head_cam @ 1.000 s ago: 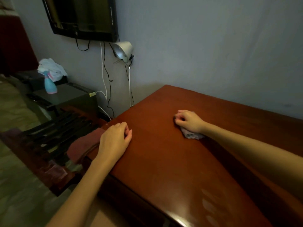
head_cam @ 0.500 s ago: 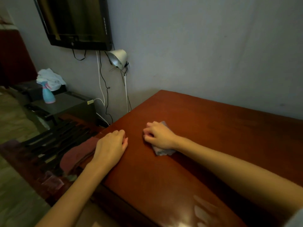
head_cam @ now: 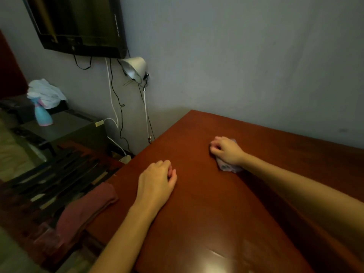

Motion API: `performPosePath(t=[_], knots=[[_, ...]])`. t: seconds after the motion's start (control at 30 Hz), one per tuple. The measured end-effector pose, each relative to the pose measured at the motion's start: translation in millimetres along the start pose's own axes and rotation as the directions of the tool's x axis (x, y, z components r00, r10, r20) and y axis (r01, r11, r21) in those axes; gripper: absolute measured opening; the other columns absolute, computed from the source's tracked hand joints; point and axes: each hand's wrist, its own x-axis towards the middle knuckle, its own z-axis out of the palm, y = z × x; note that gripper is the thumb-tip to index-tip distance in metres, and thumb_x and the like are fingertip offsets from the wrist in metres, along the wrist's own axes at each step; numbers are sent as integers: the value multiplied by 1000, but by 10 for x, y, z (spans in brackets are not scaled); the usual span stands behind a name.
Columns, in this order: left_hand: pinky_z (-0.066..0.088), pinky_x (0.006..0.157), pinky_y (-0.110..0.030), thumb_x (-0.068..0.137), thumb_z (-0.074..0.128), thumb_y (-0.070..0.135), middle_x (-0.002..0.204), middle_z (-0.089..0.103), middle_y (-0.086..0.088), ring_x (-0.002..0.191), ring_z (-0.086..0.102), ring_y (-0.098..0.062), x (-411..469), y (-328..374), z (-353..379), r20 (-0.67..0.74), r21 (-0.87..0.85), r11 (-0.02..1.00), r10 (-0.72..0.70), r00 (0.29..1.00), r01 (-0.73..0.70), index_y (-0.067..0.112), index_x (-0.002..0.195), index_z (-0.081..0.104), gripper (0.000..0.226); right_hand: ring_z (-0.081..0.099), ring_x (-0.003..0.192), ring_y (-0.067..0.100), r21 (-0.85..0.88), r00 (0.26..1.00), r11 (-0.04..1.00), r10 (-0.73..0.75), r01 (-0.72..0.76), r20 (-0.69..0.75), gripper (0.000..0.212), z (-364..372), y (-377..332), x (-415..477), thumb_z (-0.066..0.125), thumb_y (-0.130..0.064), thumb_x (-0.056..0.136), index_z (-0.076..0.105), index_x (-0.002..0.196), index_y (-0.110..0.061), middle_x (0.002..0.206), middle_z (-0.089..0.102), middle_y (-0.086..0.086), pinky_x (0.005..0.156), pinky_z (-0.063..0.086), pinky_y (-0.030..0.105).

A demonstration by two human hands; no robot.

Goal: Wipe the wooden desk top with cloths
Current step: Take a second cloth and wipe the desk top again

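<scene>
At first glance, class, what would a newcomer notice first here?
The right hand grips a crumpled cloth on the red-brown desk, near the wall. The left hand rests loosely curled by the desk's left edge, beside a reddish towel. Far left stands a blue spray bottle.

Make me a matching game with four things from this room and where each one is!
Things:
1. spray bottle
2. dark red towel
3. small cloth
4. lamp

Places:
A. under the right hand on the desk
B. just below the TV
C. on the grey cabinet
D. by the desk's left edge, near the left hand

Pairs: 1-C, 2-D, 3-A, 4-B
</scene>
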Motion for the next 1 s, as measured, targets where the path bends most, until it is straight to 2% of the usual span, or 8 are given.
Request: performPosePath(t=[0.07,0.17,0.3,0.43,0.6,0.73,0.83,1.0], knots=[[46,60,-23,96,45,32,76,50,9,70,49,-8,-3,-9,5,-12,-12,1000,4,1000,-4,23,80,49,18,52,91,33,-54,998,997,55,-56,-6,27,75,-22,280,42,-30,95,46,72,-16,87,51,13,72,32,35],[47,59,-25,95,46,32,73,49,9,69,49,-8,-18,-16,5,-23,-14,1000,8,1000,-8,23,79,49,19,50,92,32,-95,998,993,67,-67,-6,24,126,-220,432,43,-27,96,47,75,-16,93,53,14,76,38,38],[38,55,-21,94,48,33,71,48,10,67,47,-6,-24,-29,10,-24,3,1000,10,1000,-10,23,78,50,19,47,82,24,-67,999,997,-29,28,-21,27,187,-524,237,43,-27,95,47,71,-17,82,45,3,70,33,34],[40,57,-27,93,51,33,69,49,8,66,49,-10,-10,23,-30,-31,43,999,-11,999,12,22,77,51,20,46,75,22,-9,986,986,-165,165,1,27,205,-856,-190,43,-28,91,45,66,-20,76,44,1,74,41,41],[41,57,-23,94,49,31,71,51,9,66,50,-8,-22,69,-58,0,67,998,-21,1000,21,23,76,50,20,38,69,16,53,967,967,-252,250,36,30,48,-790,-851,36,-35,88,43,67,-16,74,39,0,67,24,30],[45,59,-22,95,49,32,75,55,8,68,53,-8,126,23,-27,111,77,997,2,994,-11,21,79,52,19,37,70,16,61,986,985,-165,164,20,38,-74,-388,-965,27,-45,85,45,69,-14,76,40,1,66,18,26],[43,58,-25,95,48,33,76,58,7,69,54,-11,362,45,23,137,48,998,26,990,-32,21,83,55,18,44,77,22,15,999,999,-48,48,19,29,-84,-56,-766,34,-38,89,43,71,-16,78,42,3,69,23,29],[52,65,-31,95,49,34,78,59,5,73,57,-13,770,177,254,114,-27,999,38,993,-36,20,83,56,19,47,84,27,-40,990,989,140,-139,12,27,-66,288,-250,45,-26,96,46,72,-13,80,42,4,69,28,33]])
